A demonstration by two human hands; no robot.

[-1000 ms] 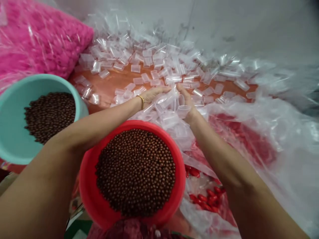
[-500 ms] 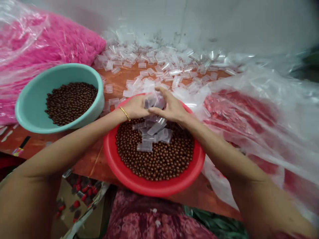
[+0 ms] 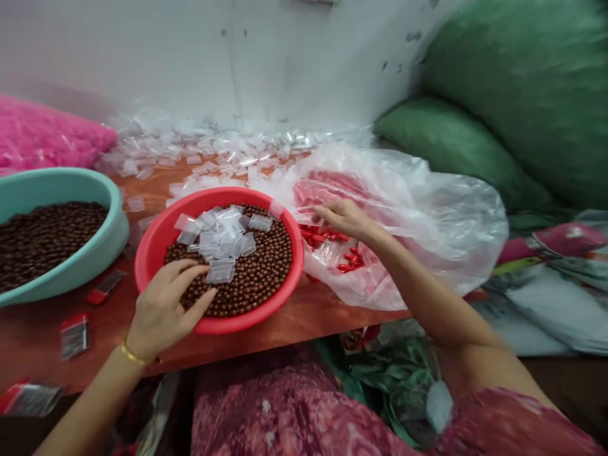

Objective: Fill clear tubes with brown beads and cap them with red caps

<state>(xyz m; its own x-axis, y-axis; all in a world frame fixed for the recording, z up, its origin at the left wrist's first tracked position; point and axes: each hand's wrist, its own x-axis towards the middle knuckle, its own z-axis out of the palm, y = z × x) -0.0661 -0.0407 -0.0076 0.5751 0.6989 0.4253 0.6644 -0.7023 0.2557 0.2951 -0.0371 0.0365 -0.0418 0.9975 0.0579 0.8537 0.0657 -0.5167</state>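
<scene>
My left hand [image 3: 164,307] reaches over the near-left rim of a red basin [image 3: 156,240], fingers apart and holding nothing. Its fingertips are close to a clear plastic sleeve [image 3: 221,271]. A heap of such sleeves [image 3: 221,231] lies on the brown beads [image 3: 273,253] in the basin. To the right, my right hand [image 3: 346,218] is at the mouth of a clear plastic bag [image 3: 413,190], fingers closed on what looks like its edge; the fingertips are partly blurred. Glossy red pieces [image 3: 351,259] show inside the bag, just below this hand.
A teal basin [image 3: 114,209] with brown beads stands at left, a pink-filled bag [image 3: 52,136] behind it. Loose clear sleeves [image 3: 204,149] spread along the wall. Small red-capped packets [image 3: 75,335] lie on the table's left side. Large green sacks [image 3: 517,95] stand at right.
The view has swung right. My hands have parted: the sleeves they held together over the basin are released onto the beads, and my right hand has moved across to the bag of red pieces.
</scene>
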